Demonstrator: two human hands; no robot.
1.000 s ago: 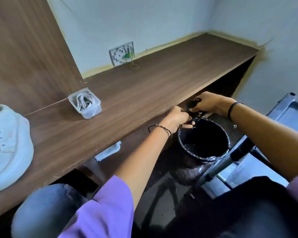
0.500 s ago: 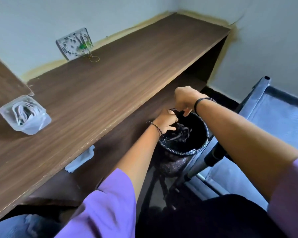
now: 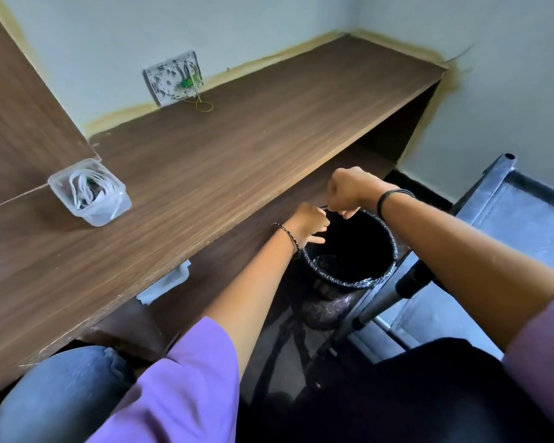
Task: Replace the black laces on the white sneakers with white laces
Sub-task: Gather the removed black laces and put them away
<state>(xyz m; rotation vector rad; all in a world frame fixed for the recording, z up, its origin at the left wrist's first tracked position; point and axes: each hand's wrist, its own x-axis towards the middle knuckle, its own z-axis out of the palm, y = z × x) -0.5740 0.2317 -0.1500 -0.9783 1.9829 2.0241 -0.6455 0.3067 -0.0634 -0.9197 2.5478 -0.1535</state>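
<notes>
left hand (image 3: 307, 223), right hand (image 3: 349, 191) held curled at bin (image 3: 359, 284) rim; grip cannot be told | white laces (image 3: 84, 190) stored in tub (image 3: 109, 214) on bench (image 3: 237, 139)

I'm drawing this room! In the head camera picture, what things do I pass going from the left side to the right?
First the clear tub holding white laces → wall plate → left hand → right hand → grey metal frame.
</notes>
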